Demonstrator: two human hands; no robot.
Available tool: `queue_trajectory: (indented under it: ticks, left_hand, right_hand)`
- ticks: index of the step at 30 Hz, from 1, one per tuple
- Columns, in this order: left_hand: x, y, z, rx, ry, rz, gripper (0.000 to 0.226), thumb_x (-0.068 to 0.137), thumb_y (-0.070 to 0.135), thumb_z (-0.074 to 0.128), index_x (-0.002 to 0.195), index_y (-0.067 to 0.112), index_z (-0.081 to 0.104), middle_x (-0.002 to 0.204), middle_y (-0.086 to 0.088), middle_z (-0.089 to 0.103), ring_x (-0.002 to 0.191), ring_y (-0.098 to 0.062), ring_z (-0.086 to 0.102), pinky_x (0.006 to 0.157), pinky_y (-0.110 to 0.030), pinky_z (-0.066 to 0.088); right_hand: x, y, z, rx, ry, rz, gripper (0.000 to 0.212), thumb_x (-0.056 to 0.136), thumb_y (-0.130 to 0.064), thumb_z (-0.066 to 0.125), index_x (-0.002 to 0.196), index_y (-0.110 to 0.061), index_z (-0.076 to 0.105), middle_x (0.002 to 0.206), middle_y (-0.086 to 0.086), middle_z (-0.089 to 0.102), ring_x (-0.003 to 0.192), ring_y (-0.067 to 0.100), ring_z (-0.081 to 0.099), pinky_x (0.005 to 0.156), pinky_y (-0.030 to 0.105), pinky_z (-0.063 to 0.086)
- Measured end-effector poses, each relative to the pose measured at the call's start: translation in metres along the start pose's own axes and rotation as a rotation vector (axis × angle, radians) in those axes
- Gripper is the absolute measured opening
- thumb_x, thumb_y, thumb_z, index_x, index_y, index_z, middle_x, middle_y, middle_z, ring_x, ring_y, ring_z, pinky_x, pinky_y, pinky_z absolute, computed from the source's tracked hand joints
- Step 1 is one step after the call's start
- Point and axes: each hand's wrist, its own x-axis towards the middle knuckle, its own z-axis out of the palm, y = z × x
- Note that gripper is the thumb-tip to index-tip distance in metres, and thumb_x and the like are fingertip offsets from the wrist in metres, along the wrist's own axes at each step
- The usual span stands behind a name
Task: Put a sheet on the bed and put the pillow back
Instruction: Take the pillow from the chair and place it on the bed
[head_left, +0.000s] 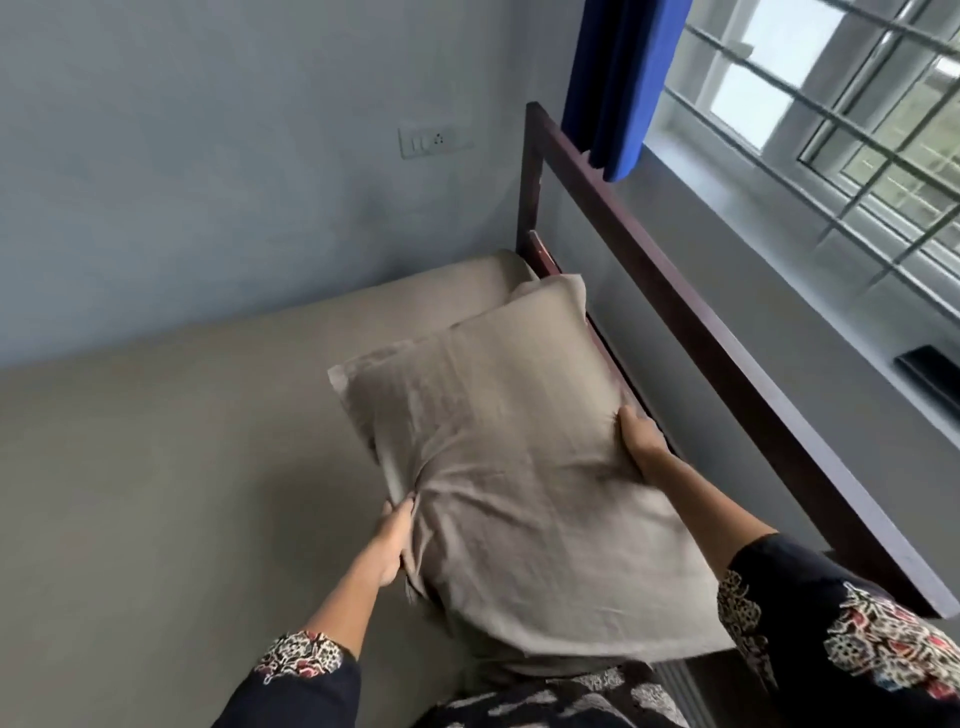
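pillow held in both hands over the bed

the pillow (524, 467), in a taupe case, is held by both hands above the head end of the bed, tilted, its far corner close to the headboard (727, 374) and its near edge by the person's body. the left hand (392, 545) grips the pillow's left edge: the fingers curl under and behind the cloth, out of sight, with the thumb pressed on top, and the fabric bunches into creases at that spot. the right hand (641, 441) clasps the right edge, thumb on the upper face and the fingers hidden beneath, denting the pillow there. so the pillow lies between the two hands, pinched at opposite sides.

below it, a sheet (182, 441) of the same taupe covers the mattress smoothly up to the wall (208, 156). both arms wear dark sleeves (831, 623) with a floral print. the dark wooden headboard runs along the right. above it hangs a blue curtain (623, 83) beside a barred window (841, 130). a switch plate (434, 140) sits on the wall.
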Motion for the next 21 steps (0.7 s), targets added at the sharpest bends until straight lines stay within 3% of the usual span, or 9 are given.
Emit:
queue_trajectory:
  ticks: [2,6,9,12,15,17,18,21]
  left_hand:
    - [0.012,0.018,0.004,-0.068,0.020,0.011,0.045,0.097,0.027,0.049,0.136,0.016,0.029,0.134,-0.014,0.050,0.112,-0.028,0.055,0.101,-0.044,0.044]
    - [0.031,0.047,0.015,-0.091,0.071,0.034,0.033,0.097,0.016,0.048,0.129,0.012,0.039,0.118,-0.013,0.057,0.099,-0.029,0.060,0.080,-0.034,0.052]
    - [0.054,0.064,0.023,-0.077,0.081,0.016,0.030,0.098,0.014,0.046,0.127,0.007,0.042,0.121,-0.017,0.056,0.109,-0.032,0.057,0.089,-0.038,0.046]
    - [0.078,0.083,0.033,-0.053,0.112,0.011,0.031,0.098,0.015,0.046,0.126,0.002,0.044,0.120,-0.020,0.057,0.106,-0.031,0.057,0.089,-0.038,0.045]
    - [0.101,0.099,0.045,-0.017,0.133,0.020,0.036,0.099,0.020,0.044,0.130,0.002,0.042,0.134,-0.019,0.050,0.120,-0.032,0.051,0.100,-0.039,0.041]
    - [0.115,0.111,0.055,0.007,0.146,0.078,0.047,0.100,0.024,0.042,0.141,0.002,0.034,0.146,-0.014,0.038,0.133,-0.028,0.039,0.110,-0.037,0.031]
    - [0.123,0.115,0.061,0.031,0.179,0.122,0.047,0.100,0.023,0.041,0.141,0.000,0.035,0.147,-0.013,0.036,0.135,-0.028,0.036,0.111,-0.035,0.028]
    - [0.138,0.119,0.077,0.117,0.249,0.190,0.034,0.098,0.007,0.044,0.125,-0.012,0.049,0.134,-0.024,0.049,0.125,-0.034,0.046,0.101,-0.032,0.034]
  right_hand:
    - [0.016,-0.019,-0.003,0.024,-0.022,0.006,0.054,0.101,-0.033,0.027,0.131,0.007,0.046,0.135,0.023,0.049,0.122,0.036,0.047,0.098,0.034,0.035]
    - [0.048,-0.040,-0.002,0.081,-0.095,0.057,0.053,0.101,-0.042,0.032,0.126,0.001,0.050,0.129,0.015,0.053,0.102,0.029,0.051,0.094,0.031,0.038]
    - [0.074,-0.047,0.003,0.156,-0.125,0.104,0.054,0.099,-0.047,0.034,0.124,-0.003,0.051,0.121,0.009,0.054,0.102,0.028,0.052,0.089,0.029,0.037]
    - [0.104,-0.059,0.006,0.156,-0.127,0.100,0.049,0.100,-0.044,0.036,0.121,-0.005,0.055,0.115,0.007,0.056,0.108,0.029,0.053,0.091,0.031,0.038]
    - [0.140,-0.075,0.010,0.124,-0.115,0.058,0.040,0.098,-0.041,0.039,0.107,-0.010,0.062,0.103,0.010,0.062,0.094,0.027,0.058,0.088,0.032,0.042]
    - [0.162,-0.082,0.014,0.039,-0.125,-0.001,0.029,0.096,-0.030,0.040,0.093,-0.013,0.063,0.091,0.012,0.063,0.077,0.025,0.058,0.076,0.031,0.042]
    - [0.171,-0.084,0.016,-0.049,-0.137,-0.031,0.027,0.095,-0.026,0.041,0.094,-0.009,0.063,0.094,0.015,0.062,0.076,0.025,0.057,0.073,0.031,0.040]
    - [0.192,-0.072,0.024,-0.317,-0.191,-0.084,0.042,0.093,-0.024,0.052,0.131,-0.006,0.050,0.134,0.016,0.050,0.117,0.029,0.051,0.092,0.031,0.040]
